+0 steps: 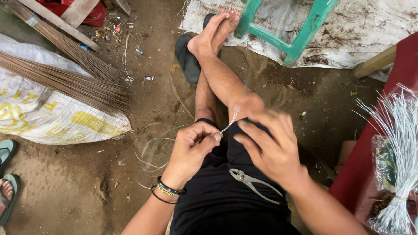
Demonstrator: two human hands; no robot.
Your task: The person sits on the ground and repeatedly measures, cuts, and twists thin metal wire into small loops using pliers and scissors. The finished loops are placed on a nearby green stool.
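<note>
The left hand [190, 150] pinches a thin, springy wire [229, 122] between closed fingers; the right hand [270, 146], fingers spread open, blurs nearby. Slip-joint pliers [254, 183] rest on the lap.

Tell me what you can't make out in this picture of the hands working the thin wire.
- Right hand, head view: motion blur smears the fingers, so its grip is unclear.
- Thin wire: its upper end fades into the blur.
- Pliers on the lap: the right wrist covers the handle ends.
- Wire bundle: cut off by the right edge.
- Sandalled foot: cut off by the left edge.
</note>
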